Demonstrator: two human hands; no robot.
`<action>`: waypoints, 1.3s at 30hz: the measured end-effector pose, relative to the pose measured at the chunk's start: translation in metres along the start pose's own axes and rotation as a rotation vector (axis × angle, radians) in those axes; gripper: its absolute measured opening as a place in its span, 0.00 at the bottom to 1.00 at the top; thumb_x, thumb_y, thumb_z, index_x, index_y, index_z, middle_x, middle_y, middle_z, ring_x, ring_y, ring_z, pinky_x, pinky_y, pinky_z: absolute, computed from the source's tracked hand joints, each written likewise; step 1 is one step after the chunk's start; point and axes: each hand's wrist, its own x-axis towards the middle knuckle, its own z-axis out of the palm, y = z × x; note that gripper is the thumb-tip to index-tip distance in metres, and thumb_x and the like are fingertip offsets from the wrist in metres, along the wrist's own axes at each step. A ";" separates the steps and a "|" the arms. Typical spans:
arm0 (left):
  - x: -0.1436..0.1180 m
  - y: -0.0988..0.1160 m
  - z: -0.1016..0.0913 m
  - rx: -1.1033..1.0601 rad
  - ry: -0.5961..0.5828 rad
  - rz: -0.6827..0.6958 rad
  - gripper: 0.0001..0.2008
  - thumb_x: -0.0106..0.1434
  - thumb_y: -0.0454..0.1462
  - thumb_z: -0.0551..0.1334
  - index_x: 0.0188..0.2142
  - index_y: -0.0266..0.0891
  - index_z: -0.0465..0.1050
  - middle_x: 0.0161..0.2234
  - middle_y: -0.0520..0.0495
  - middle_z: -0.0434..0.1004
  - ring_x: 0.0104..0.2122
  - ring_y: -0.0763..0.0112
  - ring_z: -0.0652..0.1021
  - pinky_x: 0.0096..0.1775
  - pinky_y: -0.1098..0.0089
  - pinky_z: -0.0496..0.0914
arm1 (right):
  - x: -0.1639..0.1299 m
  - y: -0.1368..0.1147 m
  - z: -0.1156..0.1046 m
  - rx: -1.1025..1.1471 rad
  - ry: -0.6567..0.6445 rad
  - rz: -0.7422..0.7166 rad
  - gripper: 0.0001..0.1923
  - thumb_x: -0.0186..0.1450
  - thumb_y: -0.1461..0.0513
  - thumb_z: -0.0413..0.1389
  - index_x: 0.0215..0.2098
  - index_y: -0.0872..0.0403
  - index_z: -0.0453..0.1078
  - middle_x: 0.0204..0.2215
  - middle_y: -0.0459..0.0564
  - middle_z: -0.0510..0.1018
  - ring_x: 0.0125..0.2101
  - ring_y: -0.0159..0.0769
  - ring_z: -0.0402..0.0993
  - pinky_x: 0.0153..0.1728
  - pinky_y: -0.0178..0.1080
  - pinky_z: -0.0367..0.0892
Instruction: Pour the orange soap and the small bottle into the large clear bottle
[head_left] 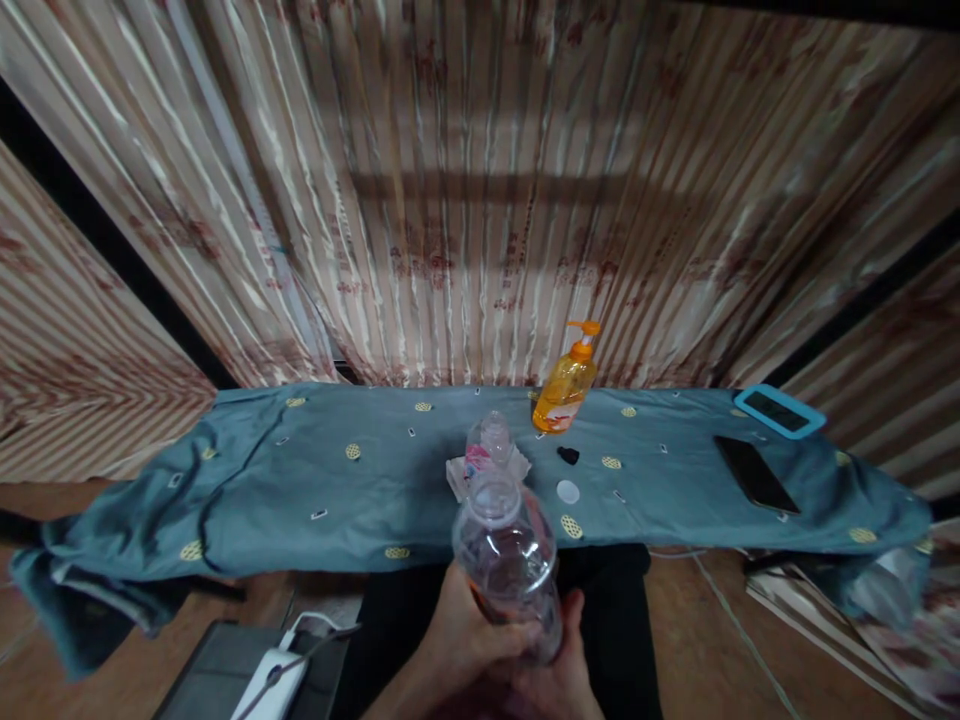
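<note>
A large clear plastic bottle (506, 555) is held over my lap at the table's near edge, its uncapped mouth tipped up and away from me. My left hand (476, 625) wraps round its lower left side, with the thumb across the front. From the right, my right hand (566, 660) grips the lower part; some of its fingers are hidden. Just beyond, a smaller clear bottle (487, 440) with a pink label stands on a crumpled white piece (456, 478), possibly tissue. To the right lie a white round disc (568, 491) and a small black object (568, 455).
An orange pump bottle (566, 390) stands at the back of the cloth-covered table (262, 480). A dark phone (756, 474) and a blue-framed object (780, 411) lie at the right. Curtains (480, 200) hang behind. Below left, a white power bank (271, 685) with a cable rests on a dark surface.
</note>
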 end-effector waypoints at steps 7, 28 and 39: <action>0.011 -0.001 0.016 -0.112 -0.191 0.142 0.44 0.39 0.55 0.73 0.54 0.40 0.68 0.51 0.37 0.76 0.51 0.48 0.77 0.51 0.54 0.73 | -0.025 -0.011 -0.041 0.570 -0.001 0.003 0.26 0.50 0.36 0.60 0.38 0.41 0.80 0.37 0.51 0.84 0.34 0.49 0.80 0.30 0.47 0.73; 0.153 0.012 -0.007 0.569 0.226 0.578 0.22 0.51 0.36 0.68 0.46 0.40 0.70 0.45 0.44 0.74 0.47 0.59 0.75 0.51 0.58 0.70 | -0.030 -0.107 -0.040 0.430 0.429 -0.179 0.18 0.51 0.56 0.71 0.40 0.48 0.79 0.40 0.56 0.83 0.39 0.55 0.81 0.32 0.45 0.78; 0.157 0.000 -0.004 0.641 0.235 0.680 0.20 0.55 0.37 0.66 0.48 0.39 0.67 0.44 0.43 0.72 0.45 0.60 0.74 0.48 0.59 0.70 | -0.030 -0.127 -0.042 0.313 0.541 -0.206 0.19 0.49 0.57 0.72 0.38 0.51 0.78 0.36 0.54 0.84 0.35 0.50 0.82 0.30 0.43 0.79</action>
